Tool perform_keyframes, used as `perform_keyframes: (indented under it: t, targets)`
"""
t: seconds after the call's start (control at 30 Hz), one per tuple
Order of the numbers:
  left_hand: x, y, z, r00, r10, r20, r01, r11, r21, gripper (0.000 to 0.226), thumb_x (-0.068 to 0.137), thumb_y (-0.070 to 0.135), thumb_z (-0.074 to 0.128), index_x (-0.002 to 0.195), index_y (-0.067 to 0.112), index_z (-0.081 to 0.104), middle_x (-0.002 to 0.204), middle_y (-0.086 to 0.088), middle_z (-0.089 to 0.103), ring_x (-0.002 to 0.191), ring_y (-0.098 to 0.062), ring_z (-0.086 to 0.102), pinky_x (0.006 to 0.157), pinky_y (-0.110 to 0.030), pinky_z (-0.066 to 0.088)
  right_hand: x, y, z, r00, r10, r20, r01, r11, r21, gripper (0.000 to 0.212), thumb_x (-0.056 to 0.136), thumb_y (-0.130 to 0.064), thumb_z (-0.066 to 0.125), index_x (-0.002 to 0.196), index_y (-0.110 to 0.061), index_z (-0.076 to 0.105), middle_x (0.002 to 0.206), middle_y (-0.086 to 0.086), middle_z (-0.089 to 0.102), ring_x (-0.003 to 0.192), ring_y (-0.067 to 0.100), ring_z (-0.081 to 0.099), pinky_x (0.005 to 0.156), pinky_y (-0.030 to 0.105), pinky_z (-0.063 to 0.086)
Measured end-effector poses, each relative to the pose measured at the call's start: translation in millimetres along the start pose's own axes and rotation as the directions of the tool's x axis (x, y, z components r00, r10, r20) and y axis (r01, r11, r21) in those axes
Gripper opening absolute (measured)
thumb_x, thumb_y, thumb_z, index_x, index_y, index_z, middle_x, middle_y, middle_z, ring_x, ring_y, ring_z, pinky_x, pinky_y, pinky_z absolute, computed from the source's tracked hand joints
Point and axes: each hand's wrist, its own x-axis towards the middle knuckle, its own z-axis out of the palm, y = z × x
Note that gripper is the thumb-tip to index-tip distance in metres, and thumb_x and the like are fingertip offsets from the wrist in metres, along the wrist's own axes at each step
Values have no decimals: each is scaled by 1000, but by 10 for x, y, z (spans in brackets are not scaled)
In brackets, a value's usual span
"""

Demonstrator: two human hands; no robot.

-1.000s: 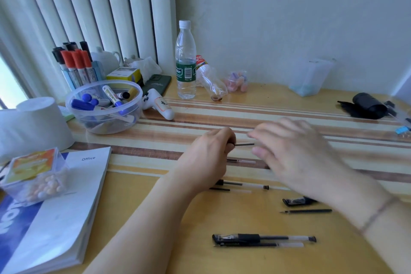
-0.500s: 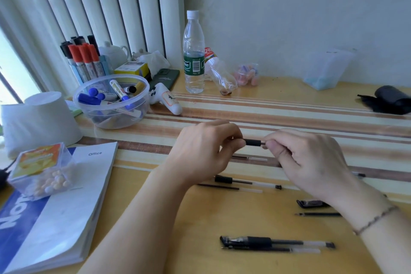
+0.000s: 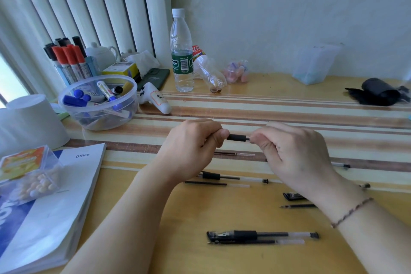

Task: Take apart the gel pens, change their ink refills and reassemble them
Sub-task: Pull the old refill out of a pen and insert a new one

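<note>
Wall [image 3: 289, 6]: pale, lightly textured, plain. Blinds [image 3: 77, 2]: vertical white slats, left rear, w/ dark gaps betw. slats. Window [image 3: 9, 78]: far left edge, bright daylight coming in. Counter [image 3: 222, 256]: yellow wood, glossy; brown and cream stripes across the mid section; meets wall at rear.

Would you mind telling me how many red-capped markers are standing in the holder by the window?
3: the red-capped markers stand side by side at the front of the blue holder, behind the clear bowl. Black-capped markers stand behind them; more red ones may be hidden.
</note>
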Motion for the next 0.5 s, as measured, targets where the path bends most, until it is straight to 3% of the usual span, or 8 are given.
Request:
perform_keyframes:
  t: [0.13,0.2,0.27,0.37,0.43,0.5]
  targets:
    - [11,-18,10,999,-27,28,29,996,-87,31,97,36,46,73,20,58,56,9,47,56,-13,44,53,-32,38,-16,-7,-3,999,36,-39,-35,999,17,12,88,-32,69,83,-21,71,65,-21,55,49,2,44,43,18,34]
    - [14,-25,20,998,-29,58,35,995,-99,31,97,35,47,72,19,57,55,8,46,55,-13,42,52,-32,37,-40,-10,20,999,41,-28,-41,999,13,12,81,-29,75,82,-19,68,63,-21,52,49,-4,36,44,19,31]
    - [14,-22,23,995,-40,93,51,992,-117,35,97,37,45,71,17,56,54,6,46,54,-14,41,52,-33,37,-49,10,38,999,13,-49,-13,1000,5,15,79,-23,78,78,-16,65,65,-16,55,50,0,34,43,21,33]
    - [22,-24,8,990,-74,123,97,976,-197,39,100,36,44,66,18,54,53,4,42,51,-11,37,50,-28,33,-36,16,50,990,-56,-128,59,998,22,17,80,-19,78,75,-13,63,67,-8,61,53,7,44,42,28,42]
    - [32,-19,0,985,-89,145,123,961,-247,41,100,38,44,63,20,53,54,0,43,51,-12,37,51,-28,32,-25,3,43,989,-89,-121,91,996,6,18,86,-32,70,87,-14,68,75,-7,66,60,11,59,45,29,48]
    - [34,-7,1,983,-93,160,135,950,-280,45,99,41,43,60,19,51,54,1,44,51,-12,37,51,-27,32,-15,6,34,989,-104,-102,101,994,-33,30,94,-41,57,98,-15,72,78,-7,68,62,14,62,45,26,45]
